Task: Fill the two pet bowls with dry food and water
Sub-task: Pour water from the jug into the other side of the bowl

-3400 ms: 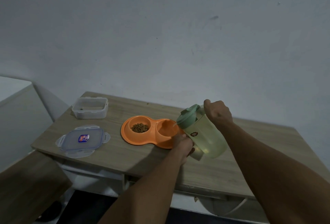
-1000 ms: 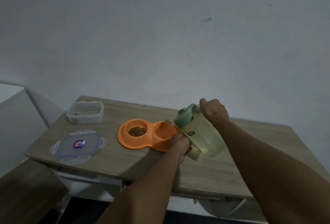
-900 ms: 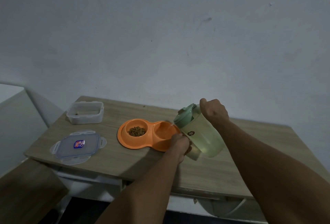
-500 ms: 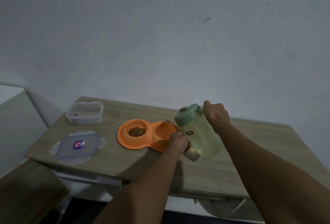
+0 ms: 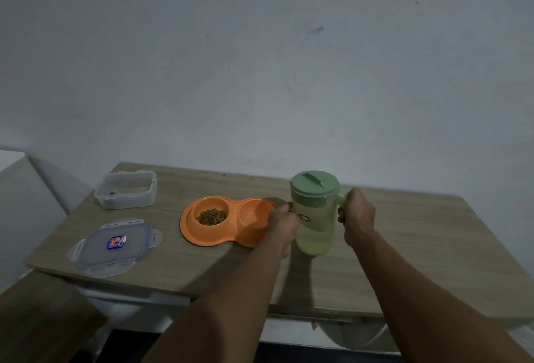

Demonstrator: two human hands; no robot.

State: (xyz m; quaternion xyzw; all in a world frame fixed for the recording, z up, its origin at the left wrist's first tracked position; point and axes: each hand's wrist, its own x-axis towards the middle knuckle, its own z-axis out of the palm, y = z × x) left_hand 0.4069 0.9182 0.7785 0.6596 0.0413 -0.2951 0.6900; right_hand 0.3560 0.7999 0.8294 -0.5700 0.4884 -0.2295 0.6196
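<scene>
- Now our jug (image 5: 313, 218) stands upright again, just right of the bowls (image 5: 202, 239), near the table's (image 5: 404, 247) middle; pouring looks finished.
- Right hand (image 5: 358, 215) clamps its handle (image 5: 342, 197); left hand (image 5: 284, 223) touches its side, fingers unclear.

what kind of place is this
Most likely a room in a home: a wooden table against a bare painted wall, with an orange double pet bowl, a plastic food container and a water jug.
</scene>
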